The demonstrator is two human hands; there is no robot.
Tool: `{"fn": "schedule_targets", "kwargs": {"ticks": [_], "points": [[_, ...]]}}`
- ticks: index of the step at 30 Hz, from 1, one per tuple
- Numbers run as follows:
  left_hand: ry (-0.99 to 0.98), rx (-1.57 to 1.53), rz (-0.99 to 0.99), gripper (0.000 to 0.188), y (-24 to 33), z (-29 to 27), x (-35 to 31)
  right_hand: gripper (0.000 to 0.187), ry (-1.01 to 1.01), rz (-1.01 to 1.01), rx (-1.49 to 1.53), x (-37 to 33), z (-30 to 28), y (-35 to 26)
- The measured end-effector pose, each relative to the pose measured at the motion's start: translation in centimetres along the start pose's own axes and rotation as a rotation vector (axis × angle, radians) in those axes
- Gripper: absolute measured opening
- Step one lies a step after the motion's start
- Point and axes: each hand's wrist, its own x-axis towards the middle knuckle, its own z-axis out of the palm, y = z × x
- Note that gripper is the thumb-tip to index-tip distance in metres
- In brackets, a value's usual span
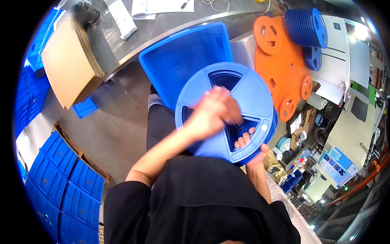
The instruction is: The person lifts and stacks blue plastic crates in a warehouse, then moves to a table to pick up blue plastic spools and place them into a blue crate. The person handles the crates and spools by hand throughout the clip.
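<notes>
A stack of blue plastic reels (252, 97) faces me in front of my body, its round flange pierced by wedge-shaped openings. With fingers through the lower right opening and thumb outside the rim, my right hand (250, 142) grips the reel's edge. My left hand (213, 110) is over the middle of the same reel, smeared by motion. A brown blurred shape (233, 110) shows beside its fingers; whether it is a held thing or part of the hand I cannot make out. Just beyond the reel stands a blue plastic bin (187, 49).
Orange discs and a plate (280, 61) stand at the right, with more blue reels (302, 28) beside them. A metal table (118, 46) bears papers and cardboard sheets (67, 61). Blue crates (65, 179) are stacked at the left.
</notes>
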Motion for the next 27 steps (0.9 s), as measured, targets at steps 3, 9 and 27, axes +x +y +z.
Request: {"fn": "schedule_targets", "kwargs": {"ticks": [3,9,27], "points": [[-0.058,-0.034,0.160,0.018,6.4,5.6,-2.0,0.060,0.224,-0.036,-0.131,-3.8,-2.6,-1.6],[0.120,-0.089,-0.583,0.051,-2.4,14.1,-10.8,0.055,0.118,0.072,-0.064,-9.9,-8.7,-5.1],[-0.473,0.585,0.288,0.036,9.7,7.4,-14.6,0.053,-0.103,-0.332,0.122,-17.7,-13.0,-3.3]]}}
